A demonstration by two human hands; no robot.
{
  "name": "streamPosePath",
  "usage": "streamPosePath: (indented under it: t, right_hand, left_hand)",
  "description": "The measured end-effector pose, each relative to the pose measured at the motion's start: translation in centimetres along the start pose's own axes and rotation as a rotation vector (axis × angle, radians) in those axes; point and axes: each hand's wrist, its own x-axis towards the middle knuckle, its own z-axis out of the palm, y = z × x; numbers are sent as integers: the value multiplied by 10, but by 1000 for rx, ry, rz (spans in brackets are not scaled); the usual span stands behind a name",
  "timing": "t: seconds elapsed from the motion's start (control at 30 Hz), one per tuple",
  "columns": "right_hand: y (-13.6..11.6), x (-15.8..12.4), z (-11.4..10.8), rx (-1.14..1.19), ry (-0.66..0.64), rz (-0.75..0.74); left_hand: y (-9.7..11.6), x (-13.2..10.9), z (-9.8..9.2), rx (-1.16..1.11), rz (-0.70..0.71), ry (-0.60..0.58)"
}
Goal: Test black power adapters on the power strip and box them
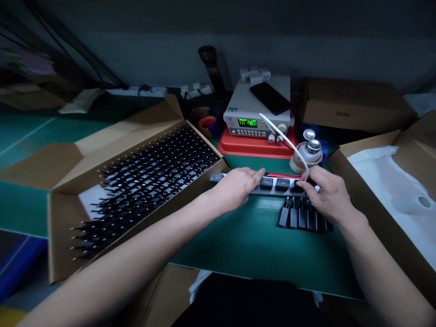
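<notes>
A long power strip lies across the bench with several black charger blocks standing in it. My left hand is over the strip's left half, fingers closed around it; what lies under the palm is hidden. At the right end, my right hand pinches the end of a white cable against a black charger block. The plug itself is mostly covered by the fingers. Just below the strip, several more black chargers lie in a row, prongs towards it, partly behind my right hand.
On the left stands an open carton packed with black chargers. A meter with a green display sits on a red tray, a phone on top. A pump bottle stands beside it. Another open carton is at right.
</notes>
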Motion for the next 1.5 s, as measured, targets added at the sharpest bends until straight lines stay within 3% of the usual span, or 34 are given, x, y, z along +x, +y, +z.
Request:
streamPosePath:
  t: [0.33,0.53,0.67,0.8,0.9,0.97,1.03,1.17,1.27,1.4,1.5]
  right_hand:
    - [-3,2,-8,4,-49,16]
    - [-1,3,-14,33,-85,-10]
    - [7,0,-11,-27,-45,-15]
    - [1,6,-19,32,28,121]
    - [-24,26,-29,154,191,287]
    - [-45,46,-26,251,231,291]
    - [-64,67,-10,370,161,233]
    - [-93,104,51,534,-82,142]
    - [-109,122,93,430,-201,37]
    - [-120,132,114,164,-292,-144]
    - [-115,136,119,64,-342,-200]
  left_hand:
    - [44,40,5,-161,-111,149]
    - [44,44,-1,-359,38,240]
    - [59,56,7,-351,-1,296]
    - [65,67,15,-305,-40,366]
    - [59,58,12,-437,72,418]
    - [58,43,9,-555,134,449]
    - [60,22,8,-667,128,465]
    - [66,-33,19,-936,91,464]
    - [58,-80,26,-1120,56,509]
    - [26,-158,22,-1192,-126,602]
    - [-9,-224,5,-1122,-420,626]
